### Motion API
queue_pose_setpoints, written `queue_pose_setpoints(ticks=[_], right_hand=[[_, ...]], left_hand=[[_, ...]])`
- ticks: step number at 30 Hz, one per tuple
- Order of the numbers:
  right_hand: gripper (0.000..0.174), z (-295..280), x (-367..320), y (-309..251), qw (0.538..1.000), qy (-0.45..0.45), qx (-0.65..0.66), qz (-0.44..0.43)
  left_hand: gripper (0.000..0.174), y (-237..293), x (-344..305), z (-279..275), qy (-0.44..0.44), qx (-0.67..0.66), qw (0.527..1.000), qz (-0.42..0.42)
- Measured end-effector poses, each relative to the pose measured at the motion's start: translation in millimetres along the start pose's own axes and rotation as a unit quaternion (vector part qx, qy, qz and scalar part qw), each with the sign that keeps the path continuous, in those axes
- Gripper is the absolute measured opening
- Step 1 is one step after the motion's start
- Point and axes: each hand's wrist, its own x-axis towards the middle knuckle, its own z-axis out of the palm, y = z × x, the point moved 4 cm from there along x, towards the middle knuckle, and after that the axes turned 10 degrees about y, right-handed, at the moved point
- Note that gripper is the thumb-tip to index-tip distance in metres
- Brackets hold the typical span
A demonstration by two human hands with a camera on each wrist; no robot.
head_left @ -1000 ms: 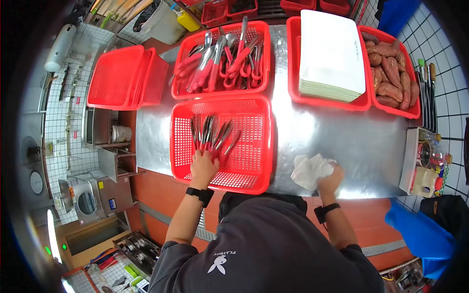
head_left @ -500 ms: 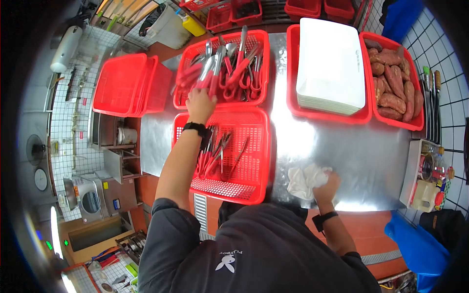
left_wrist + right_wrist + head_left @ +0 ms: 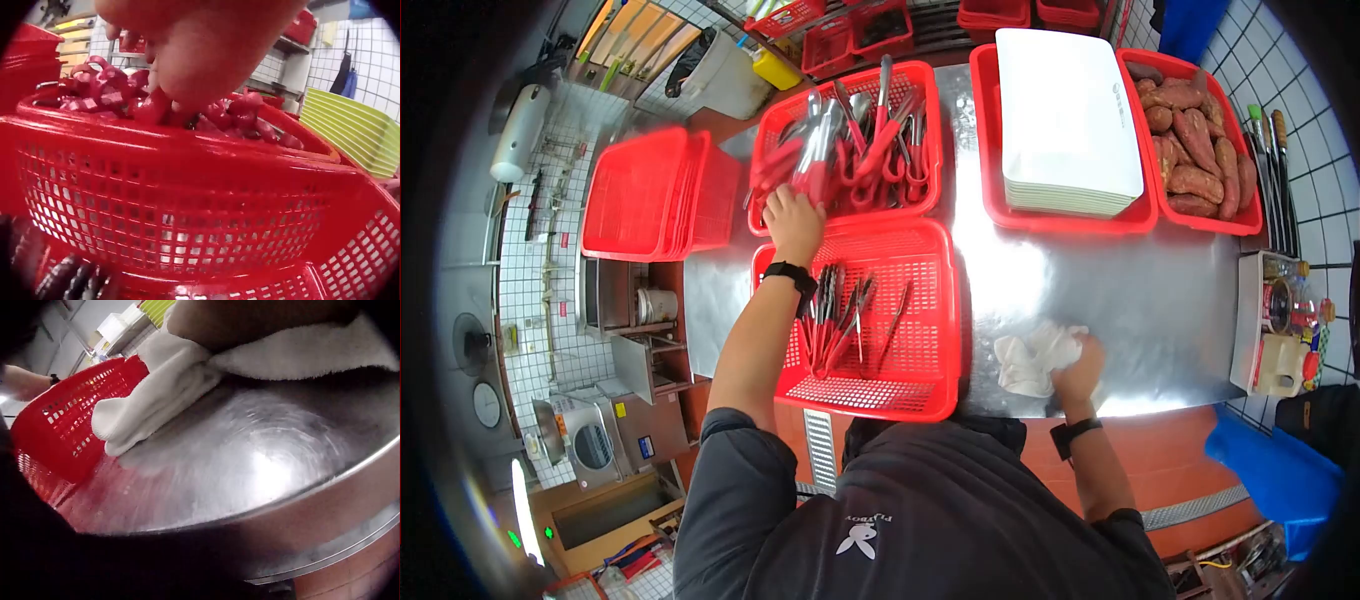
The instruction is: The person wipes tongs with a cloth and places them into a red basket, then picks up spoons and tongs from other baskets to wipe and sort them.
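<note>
Head view, left to right: a stack of red baskets (image 3: 635,195) stands at ten o'clock from the picture's middle, near enough that a wide swing of the left elbow might bump it. Next, at eleven o'clock, the left hand (image 3: 797,225) grips the red handles of some tongs (image 3: 813,165) at the near side of the upper basket (image 3: 936,130); blur hides how many. Other handles crowd close there, so a quick pull could hook a neighbour, drag it over the rim and drop it. At six o'clock from that basket sits the lower basket (image 3: 920,290), with more tongs (image 3: 835,335) lying in its left half; anything set down hastily among them would probably tangle. At four o'clock from the middle, the right hand (image 3: 1083,370) is closed around a white cloth (image 3: 1028,360) resting on the steel table (image 3: 1140,310). It lies near the table's near edge, so a loose grip could let it slide off. At one o'clock, white trays (image 3: 1070,125) rise above their basket's rim; a hard knock might shift the top ones.
</note>
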Motion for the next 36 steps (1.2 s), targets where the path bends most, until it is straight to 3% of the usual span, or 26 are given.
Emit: queue_pose_setpoints(ticks=[5,8,10,11,13,14,17,18,19,20,21,22,23,24,25,26,27,29,30,31,33,34,35,36], right_hand=[[0.049,2.2,-5.9,-2.9,0.999,0.03,0.009,0.029],[0.05,2.4,-10.6,-7.3,0.997,0.064,-0.009,0.042],[0.042,4.1,-22.1,-6.0,0.968,0.118,0.127,0.184],[0.042,4.7,-25.3,-20.2,0.969,0.124,0.122,0.175],[0.034,-4.3,-38.3,-41.2,0.835,0.205,0.386,0.334],[0.035,-20.8,-36.1,-71.2,0.929,0.124,0.268,0.223],[0.042,-16.0,-53.4,-163.1,0.905,0.088,0.321,0.264],[0.046,-5.0,-63.2,-188.0,0.874,0.067,0.396,0.273],[0.047,5.8,-77.8,-213.4,0.869,0.08,0.406,0.272],[0.047,16.5,-86.9,-251.7,0.863,0.091,0.416,0.27],[0.049,24.3,-90.1,-268.8,0.947,0.034,0.277,0.159],[0.048,36.3,-87.7,-321.7,0.922,-0.02,0.322,0.213],[0.05,48.3,-91.6,-354.1,0.918,-0.05,0.339,0.201],[0.051,63.5,-100.4,-385.6,0.861,-0.126,0.441,0.221],[0.053,75.8,-107.5,-404.0,0.842,-0.173,0.436,0.267],[0.051,100.0,-132.2,-381.1,0.764,-0.242,0.499,0.33],[0.048,97.0,-132.5,-405.9,0.869,-0.255,0.346,0.244],[0.044,105.0,-123.0,-460.4,0.644,-0.264,0.605,0.386],[0.043,109.1,-123.5,-458.0,0.678,-0.25,0.581,0.375],[0.043,108.2,-122.5,-464.9,0.681,-0.249,0.578,0.373],[0.042,99.8,-116.9,-482.2,0.742,-0.221,0.527,0.351],[0.032,91.5,-116.5,-490.7,0.778,-0.187,0.506,0.322],[0.032,89.9,-120.0,-478.0,0.781,-0.185,0.502,0.323],[0.025,87.0,-121.1,-456.5,0.853,-0.202,0.422,0.231]], left_hand=[[0.036,-38.3,-30.3,-4.5,0.041,-0.058,0.997,0.016],[0.035,-63.2,-66.8,-19.6,0.025,-0.204,0.978,-0.014],[0.027,-89.9,-95.8,-25.0,0.028,-0.318,0.948,-0.022],[0.024,-104.3,-110.4,-34.1,0.022,-0.391,0.92,-0.027],[0.024,-133.6,-140.0,-59.6,-0.039,-0.504,0.858,-0.09],[0.024,-151.7,-157.6,-68.6,-0.038,-0.515,0.851,-0.097],[0.03,-197.2,-217.2,-64.8,-0.09,-0.58,0.795,-0.155],[0.032,-205.7,-239.0,-53.8,-0.157,-0.693,0.657,-0.251],[0.034,-208.7,-259.6,-46.3,-0.219,-0.774,0.489,-0.338],[0.035,-211.8,-269.7,-47.8,-0.218,-0.787,0.477,-0.325],[0.035,-213.7,-280.4,-48.1,-0.22,-0.792,0.467,-0.327],[0.029,-217.1,-284.8,-55.1,-0.175,-0.796,0.526,-0.242],[0.023,-219.0,-286.3,-61.2,-0.124,-0.791,0.58,-0.153],[0.023,-222.4,-283.2,-64.6,-0.121,-0.796,0.572,-0.156],[0.019,-221.0,-275.9,-83.4,-0.122,-0.815,0.566,-0.008],[0.018,-219.2,-274.2,-100.0,-0.118,-0.816,0.548,0.14],[0.018,-221.3,-273.4,-102.5,-0.114,-0.821,0.542,0.137],[0.026,-212.9,-278.9,-104.8,-0.297,-0.794,0.479,0.225],[0.027,-216.6,-276.0,-106.6,-0.321,-0.761,0.516,0.228],[0.027,-215.5,-279.3,-104.0,-0.319,-0.763,0.513,0.228],[0.028,-221.5,-277.4,-102.1,-0.177,-0.824,0.505,0.184],[0.028,-226.9,-280.4,-100.9,-0.194,-0.799,0.541,0.175],[0.028,-224.4,-285.7,-101.6,-0.194,-0.802,0.536,0.175],[0.033,-222.2,-290.2,-98.4,-0.178,-0.817,0.54,0.094]])
